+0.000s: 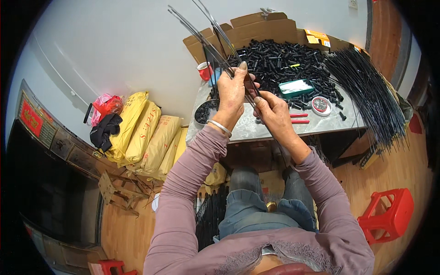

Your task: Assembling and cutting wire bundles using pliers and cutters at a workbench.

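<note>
Both my hands are raised over the table's front edge, holding a bundle of long thin dark rods [201,40]. My left hand [232,91] is wrapped round the bundle with the thumb pointing up. Lower and to the right, my right hand [276,115] closes its thumb and fingers on the same rods. The rods slant from the upper left down towards my knees, and their upper ends fan apart. Behind my hands, a large heap of short black tubular pieces [275,59] covers the back of the grey table [256,130].
A bowl of small dark parts [204,111] and a red cup [204,71] stand left. Red-handled pliers [300,121], a round dish [321,106] and a green box of white sticks [295,88] lie right. More rods [366,91] overhang the right edge. Yellow sacks [142,130] and a red stool [389,215] flank the table.
</note>
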`<action>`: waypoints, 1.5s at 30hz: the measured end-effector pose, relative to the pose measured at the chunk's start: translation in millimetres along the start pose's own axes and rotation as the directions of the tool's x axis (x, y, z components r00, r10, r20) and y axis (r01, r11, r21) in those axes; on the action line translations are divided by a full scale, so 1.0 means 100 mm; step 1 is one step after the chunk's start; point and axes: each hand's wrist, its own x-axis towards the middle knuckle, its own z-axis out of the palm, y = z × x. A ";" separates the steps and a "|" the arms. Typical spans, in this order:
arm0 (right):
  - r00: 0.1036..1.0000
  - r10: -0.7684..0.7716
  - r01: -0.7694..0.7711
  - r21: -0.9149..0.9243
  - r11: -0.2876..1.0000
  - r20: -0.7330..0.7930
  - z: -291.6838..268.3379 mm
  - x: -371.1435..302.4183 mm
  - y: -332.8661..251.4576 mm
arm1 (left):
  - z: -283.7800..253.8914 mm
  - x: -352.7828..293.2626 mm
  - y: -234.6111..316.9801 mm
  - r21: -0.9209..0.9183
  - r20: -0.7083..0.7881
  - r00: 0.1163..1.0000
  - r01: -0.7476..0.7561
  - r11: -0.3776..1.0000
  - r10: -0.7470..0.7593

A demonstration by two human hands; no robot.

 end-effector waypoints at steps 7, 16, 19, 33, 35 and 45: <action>0.999 0.011 -0.012 0.045 0.999 0.034 0.02 -0.18 0.04 | -0.03 0.03 0.00 -0.061 0.037 0.999 -0.022 0.998 0.024; 0.933 -0.063 0.131 -0.173 0.976 0.354 -0.04 -0.72 0.10 | -0.38 0.53 0.42 -0.123 -0.080 0.994 -0.088 0.988 0.079; 0.760 0.378 -0.379 -0.111 0.919 0.529 -0.27 -0.55 0.00 | -0.56 0.65 0.51 -0.123 -0.109 0.989 -0.113 0.986 0.099; 0.981 0.102 0.114 -0.916 0.384 0.165 -0.22 0.94 1.65 | -1.15 0.58 0.42 -0.216 0.224 0.974 0.088 0.972 -0.039; 0.987 0.145 -0.014 -0.877 0.480 0.064 -0.14 0.95 1.48 | -1.27 0.58 0.46 -0.251 0.282 0.959 0.107 0.962 -0.033; 0.915 0.399 -0.356 0.350 0.867 -0.057 -0.44 0.53 0.26 | -0.94 0.54 0.45 -0.075 -0.009 1.000 0.010 0.997 -0.011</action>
